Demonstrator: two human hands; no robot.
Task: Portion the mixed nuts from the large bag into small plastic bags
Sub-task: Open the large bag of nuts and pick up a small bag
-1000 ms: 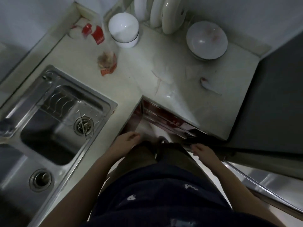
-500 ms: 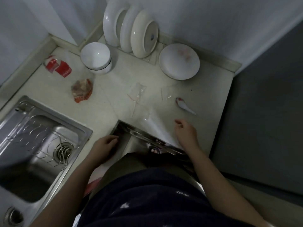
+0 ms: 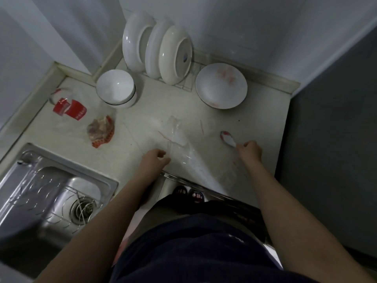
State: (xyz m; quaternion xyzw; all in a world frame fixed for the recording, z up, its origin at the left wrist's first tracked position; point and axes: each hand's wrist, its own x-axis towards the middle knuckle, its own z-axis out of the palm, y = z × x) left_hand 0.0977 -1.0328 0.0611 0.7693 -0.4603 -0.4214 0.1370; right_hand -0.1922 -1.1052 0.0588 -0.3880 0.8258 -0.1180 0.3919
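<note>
The left hand [image 3: 156, 160], right of the sink [image 3: 69, 157], lies curled at the edge of the small bags [image 3: 175, 137]; I cannot tell if it pinches one. The right hand [image 3: 250, 150], further right, pinches the spoon [image 3: 228, 138] handle. Better to open one bag wide before scooping. The nut bag [image 3: 101, 131] lies just behind the sink. Earlier both hands were nearer the body, and the right one was off the spoon.
</note>
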